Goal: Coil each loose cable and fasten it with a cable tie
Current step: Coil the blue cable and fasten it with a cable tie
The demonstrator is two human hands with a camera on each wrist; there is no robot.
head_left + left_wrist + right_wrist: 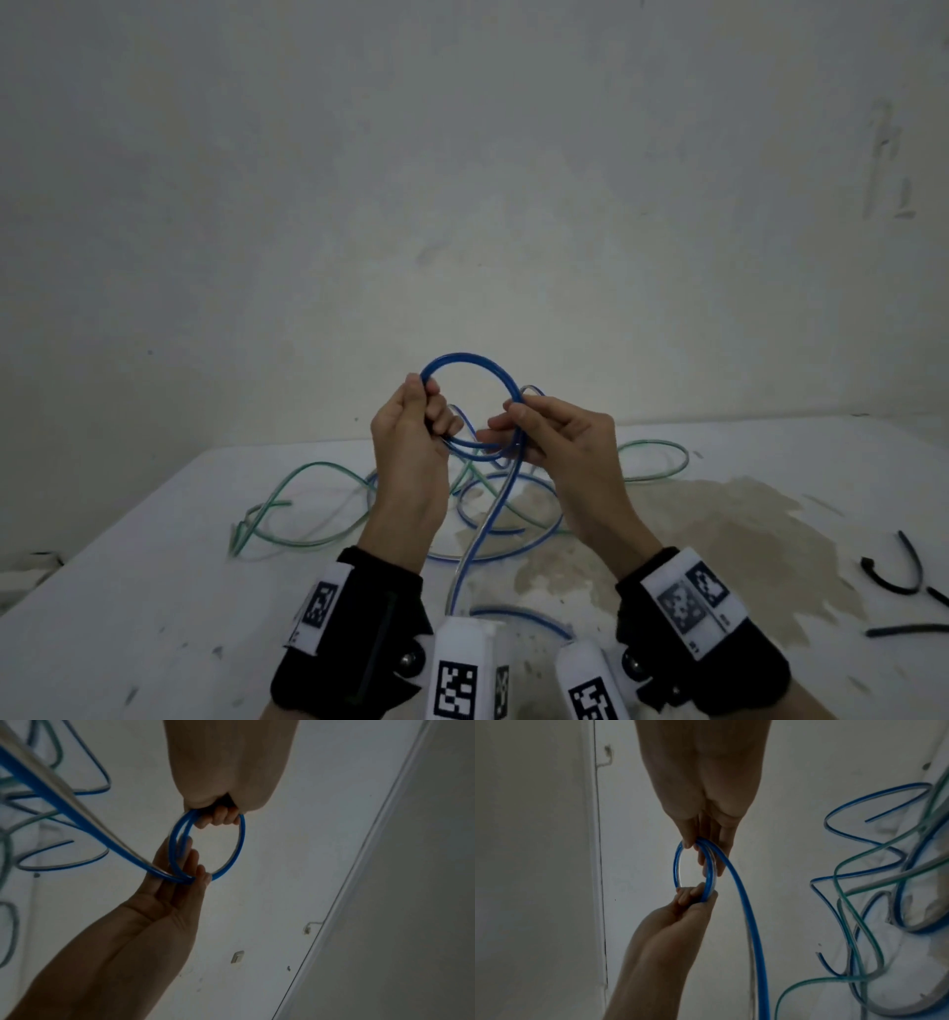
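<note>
Blue cable [464,360] was a small round coil held upright above the surface [154,591]. Left hand [411,437] grip curled tight round its left side; right hand [560,442] grip pinched the opposite side. Free tail dropped from the right-hand grip toward the body, so right was nearer to feed it. Smooth, springy, glossy tubing; green cable [308,478] lay loose behind.

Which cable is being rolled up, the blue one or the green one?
The blue cable: both the left hand and right hand hold its loops up. The green cable just lies loose on the table.
</note>
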